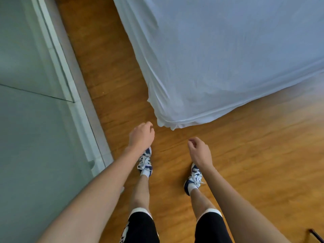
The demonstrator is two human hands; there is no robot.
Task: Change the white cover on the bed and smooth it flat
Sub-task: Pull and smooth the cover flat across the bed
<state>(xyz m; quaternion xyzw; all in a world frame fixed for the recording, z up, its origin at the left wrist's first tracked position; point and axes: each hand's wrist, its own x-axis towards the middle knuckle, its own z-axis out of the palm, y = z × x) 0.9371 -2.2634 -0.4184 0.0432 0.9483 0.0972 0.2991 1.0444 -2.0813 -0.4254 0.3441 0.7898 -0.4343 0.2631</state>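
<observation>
While I look down from the head camera, the bed (236,50) fills the upper right, and its near corner is my landmark for everything else. A white cover (201,81) lies over the bed, drawn down over the mattress edge on both visible sides. On top it carries fine wrinkles, and at the corner it bunches into folds, with a small loose tip hanging lowest. Its hem sits close to the floor (245,155), a warm wooden one that runs around the corner on both sides.

Just below and left of the corner hangs my left hand (141,137), fingers loosely curled under, gripping nothing; it is near the hanging tip but not touching it. Below and slightly right of the corner is my right hand (199,150), fingers also loosely curled inward, with nothing in it and apart from the cover. Both forearms reach in from the bottom edge.

Farther below the corner stand my feet in blue-and-white shoes (145,162) with white socks, the right one set a little farther back than the left. Black shorts (210,227) show at the bottom.

Left of the corner, across the strip of floor, runs a pale glass wall (26,120) with a white frame.
</observation>
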